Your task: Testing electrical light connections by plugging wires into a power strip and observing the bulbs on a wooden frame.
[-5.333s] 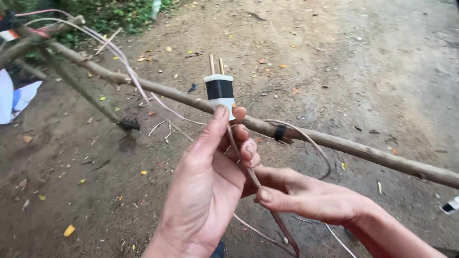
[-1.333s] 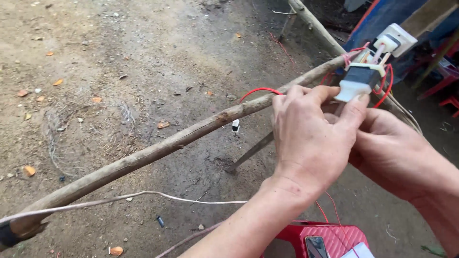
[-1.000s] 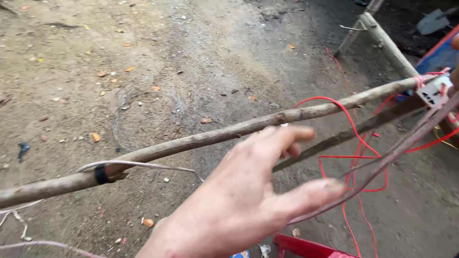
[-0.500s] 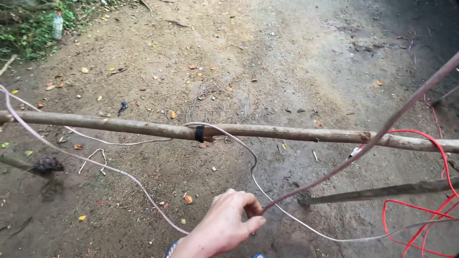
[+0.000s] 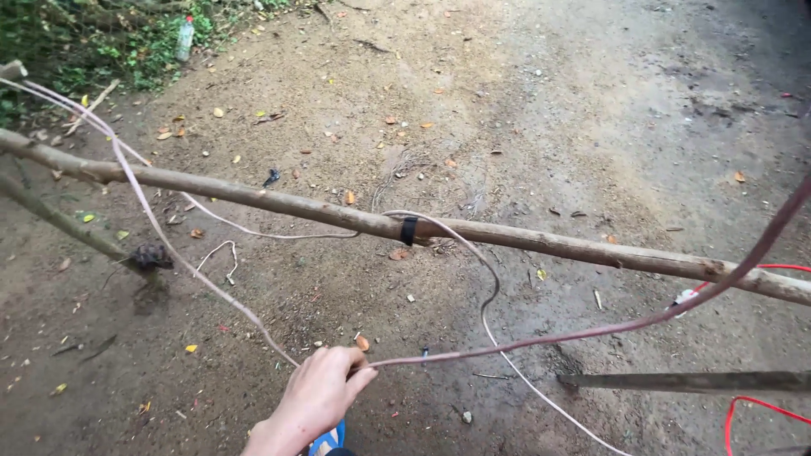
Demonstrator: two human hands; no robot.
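A clear plastic bottle [image 5: 185, 39] with a red cap lies by the weeds, far left.

Plastic bottle [image 5: 184, 39] seen lying among weeds [image 5: 76, 42] at upper left. Dry leaves [image 5: 218, 111] scattered over dirt ground [image 5: 591, 101]. Red wire [image 5: 752, 405] looped at lower right.

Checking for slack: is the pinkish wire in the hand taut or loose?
Taut: the wire runs straight from the left hand up to the right.
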